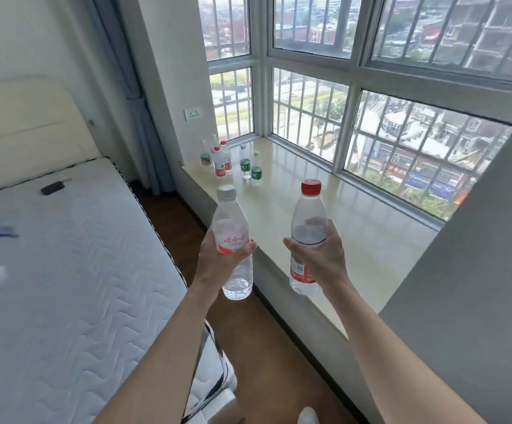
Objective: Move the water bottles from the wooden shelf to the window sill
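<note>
My left hand [215, 258] grips a clear water bottle with a grey cap and a red-lettered label [231, 221], held upright above the floor beside the sill's edge. My right hand [325, 255] holds a half-empty clear bottle with a red cap [308, 215], upright above the near part of the beige window sill [364, 234]. At the sill's far left end stand several small bottles [224, 162], some with red labels, some with green. The wooden shelf is out of view.
A bed with a bare white mattress [65, 270] fills the left, with a small dark object [53, 188] and bits of cloth on it. A strip of brown floor [248, 347] runs between bed and sill. Barred windows rise behind the sill; a grey wall [478, 301] stands at right.
</note>
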A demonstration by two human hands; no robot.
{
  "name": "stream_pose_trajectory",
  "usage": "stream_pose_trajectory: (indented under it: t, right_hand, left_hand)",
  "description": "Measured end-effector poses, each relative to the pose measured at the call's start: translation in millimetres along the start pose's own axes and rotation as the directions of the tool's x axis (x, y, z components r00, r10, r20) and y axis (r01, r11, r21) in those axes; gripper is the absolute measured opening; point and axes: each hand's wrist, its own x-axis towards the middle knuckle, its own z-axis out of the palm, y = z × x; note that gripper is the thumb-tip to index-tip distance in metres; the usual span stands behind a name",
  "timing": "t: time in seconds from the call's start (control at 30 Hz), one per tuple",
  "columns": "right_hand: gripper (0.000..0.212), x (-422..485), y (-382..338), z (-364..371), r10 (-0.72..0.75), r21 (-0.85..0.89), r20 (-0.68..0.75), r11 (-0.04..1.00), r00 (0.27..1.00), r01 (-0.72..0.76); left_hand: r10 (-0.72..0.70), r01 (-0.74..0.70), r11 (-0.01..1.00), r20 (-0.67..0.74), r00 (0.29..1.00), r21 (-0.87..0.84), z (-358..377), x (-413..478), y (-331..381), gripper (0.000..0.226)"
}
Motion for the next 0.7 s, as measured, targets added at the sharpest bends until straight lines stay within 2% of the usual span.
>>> stream_pose_trajectory:
  t: [0.17, 0.3, 0.5, 0.7]
  right_hand:
    - [0.067, 92.5, 11.1, 13.4, -0.023, 0.0, 0.102, 1.0, 0.995, 0.023]
    - [0.061, 141.8, 16.2, 34.1, -0.021, 0.0, 0.173, 1.0, 0.985, 0.022]
    - [0.065, 206.7, 18.8, 79.5, -0.033, 0.022, 0.279, 0.999, 0.96, 0.028]
    - [0.056, 275.1, 24.2, 137.0, -0.042, 0.041, 0.347, 0.999, 0.937, 0.03]
  left_hand:
    - [-0.029, 0.028, 0.999, -0.093, 0.995, -0.019, 24.7, 71.5, -5.2, 0.056]
    - [-0.048, 0.043, 0.998, -0.154, 0.987, -0.034, 30.1, 113.8, -10.1, 0.052]
    - [-0.09, 0.084, 0.996, -0.242, 0.966, -0.034, 26.1, 175.6, -23.1, 0.059]
    - [-0.101, 0.093, 0.995, -0.298, 0.949, -0.041, 7.2, 250.0, -47.6, 0.059]
